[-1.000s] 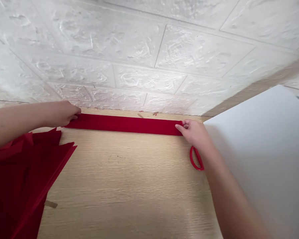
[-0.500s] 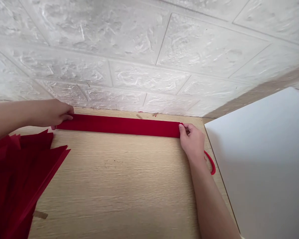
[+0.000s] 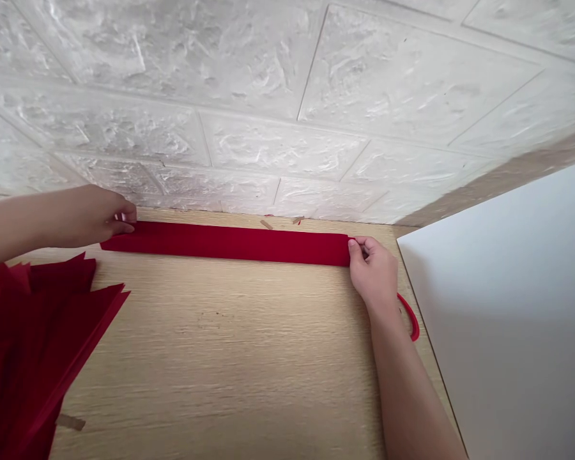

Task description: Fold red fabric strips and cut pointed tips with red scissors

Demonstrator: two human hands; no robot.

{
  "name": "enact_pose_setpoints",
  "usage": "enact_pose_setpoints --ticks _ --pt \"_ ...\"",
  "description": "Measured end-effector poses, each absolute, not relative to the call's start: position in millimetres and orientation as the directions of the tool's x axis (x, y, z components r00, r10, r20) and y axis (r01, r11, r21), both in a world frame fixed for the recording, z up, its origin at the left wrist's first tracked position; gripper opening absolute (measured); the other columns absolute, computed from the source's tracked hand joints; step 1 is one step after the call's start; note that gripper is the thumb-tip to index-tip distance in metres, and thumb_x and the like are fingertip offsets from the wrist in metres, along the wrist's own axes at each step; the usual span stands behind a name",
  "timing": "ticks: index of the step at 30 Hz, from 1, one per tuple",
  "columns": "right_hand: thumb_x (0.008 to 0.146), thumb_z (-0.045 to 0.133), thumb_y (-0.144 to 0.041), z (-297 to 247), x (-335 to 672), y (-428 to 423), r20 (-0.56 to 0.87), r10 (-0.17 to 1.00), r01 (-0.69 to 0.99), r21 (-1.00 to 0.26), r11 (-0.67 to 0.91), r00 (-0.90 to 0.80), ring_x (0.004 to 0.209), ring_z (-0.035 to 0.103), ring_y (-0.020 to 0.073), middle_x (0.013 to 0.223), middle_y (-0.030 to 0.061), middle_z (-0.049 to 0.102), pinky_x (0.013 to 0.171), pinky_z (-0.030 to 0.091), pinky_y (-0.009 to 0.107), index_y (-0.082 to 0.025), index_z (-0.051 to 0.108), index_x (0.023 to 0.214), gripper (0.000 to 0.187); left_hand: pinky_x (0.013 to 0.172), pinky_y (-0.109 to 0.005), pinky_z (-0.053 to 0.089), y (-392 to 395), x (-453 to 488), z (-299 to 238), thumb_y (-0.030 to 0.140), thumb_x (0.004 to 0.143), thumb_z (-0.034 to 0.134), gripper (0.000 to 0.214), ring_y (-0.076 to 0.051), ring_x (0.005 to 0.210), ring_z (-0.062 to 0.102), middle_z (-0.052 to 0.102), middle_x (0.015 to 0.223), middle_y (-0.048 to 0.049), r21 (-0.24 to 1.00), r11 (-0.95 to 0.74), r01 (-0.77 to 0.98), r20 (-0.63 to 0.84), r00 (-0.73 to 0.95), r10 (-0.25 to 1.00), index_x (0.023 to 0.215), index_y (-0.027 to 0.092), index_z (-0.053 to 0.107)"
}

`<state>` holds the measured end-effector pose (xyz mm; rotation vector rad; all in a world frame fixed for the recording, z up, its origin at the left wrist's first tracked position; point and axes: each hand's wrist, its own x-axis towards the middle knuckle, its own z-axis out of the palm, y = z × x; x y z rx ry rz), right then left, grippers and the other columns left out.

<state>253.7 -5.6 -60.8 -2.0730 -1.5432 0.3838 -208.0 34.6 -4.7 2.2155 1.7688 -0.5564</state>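
Observation:
A long folded red paper strip (image 3: pixel 227 243) lies flat on the wooden table (image 3: pixel 230 358), close to the white brick-pattern wall. My left hand (image 3: pixel 93 216) pinches the strip's left end, fingers closed on it. At the strip's right end, my right hand (image 3: pixel 374 271) grips the paper with thumb and fingers closed. A red loop handle (image 3: pixel 409 314), perhaps of scissors, shows on the table just behind my right wrist, partly hidden by it.
A pile of red paper sheets (image 3: pixel 33 345) fans out at the lower left. A white board (image 3: pixel 508 306) covers the right side. Small paper scraps (image 3: pixel 268 223) lie by the wall, and a piece of tape (image 3: pixel 69 421) sits near the pile.
The view has shifted slightly. The strip's left end and my left hand have slid a little to the left; my right hand stays on the right end.

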Motion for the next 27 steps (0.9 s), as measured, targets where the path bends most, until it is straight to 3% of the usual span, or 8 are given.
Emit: enact_pose_setpoints --ticks 3,6,12,17,27 --pt "0.091 0.05 -0.043 -58.7 252.4 -4.5 0.066 0.947 0.795 -0.563 -0.225 0.315 0.076 0.067 0.0267 0.092 0.0143 0.079 0.074 0.047 0.038 -0.018 0.072 0.096 0.034 0.069 -0.022 0.04 36.9 -202.6 -4.8 0.022 0.095 0.04 0.034 -0.017 0.073 0.062 0.075 0.078 -0.0025 -0.09 -0.188 0.978 -0.478 0.123 0.87 0.083 0.017 0.071" --pt "0.09 0.051 -0.042 -54.5 251.4 -1.5 0.04 0.945 0.796 -0.551 -0.251 0.326 0.076 0.067 0.0272 0.089 0.0142 0.078 0.074 0.045 0.037 -0.018 0.071 0.092 0.031 0.067 -0.022 0.039 40.0 -202.1 -5.8 0.019 0.095 0.039 0.033 -0.016 0.069 0.061 0.07 0.069 0.0003 -0.053 -0.162 0.985 -0.513 0.112 0.851 0.079 0.017 0.068" --pt "0.087 0.055 -0.036 -45.4 253.7 8.3 -0.035 0.943 0.801 -0.518 -0.3 0.331 0.071 0.065 0.0246 0.076 0.0086 0.075 0.069 0.041 0.035 -0.02 0.07 0.084 0.023 0.069 -0.022 0.035 41.2 -204.3 -14.5 0.019 0.09 0.052 0.016 -0.018 0.074 0.057 0.069 0.078 -0.0016 -0.021 -0.043 0.999 -0.443 0.029 0.896 0.084 0.017 0.066" --pt "0.086 0.057 -0.035 -45.3 256.6 15.2 -0.089 0.939 0.787 -0.522 -0.327 0.332 0.073 0.067 0.0245 0.079 0.0086 0.076 0.068 0.042 0.034 -0.019 0.07 0.084 0.02 0.066 -0.021 0.032 35.1 -201.4 -21.7 0.015 0.088 0.056 0.012 -0.017 0.071 0.054 0.061 0.068 0.0011 -0.047 0.009 0.999 -0.415 -0.028 0.909 0.078 0.017 0.06" --pt "0.089 0.053 -0.028 -56.8 250.2 10.6 0.042 0.945 0.85 -0.45 -0.272 0.325 0.072 0.065 0.0251 0.079 0.0083 0.074 0.071 0.042 0.035 -0.02 0.067 0.094 0.016 0.065 -0.018 0.028 31.7 -206.9 -30.5 0.016 0.087 0.066 0.011 -0.015 0.07 0.052 0.06 0.063 0.0054 -0.028 0.14 0.99 -0.295 -0.142 0.945 0.076 0.017 0.063"
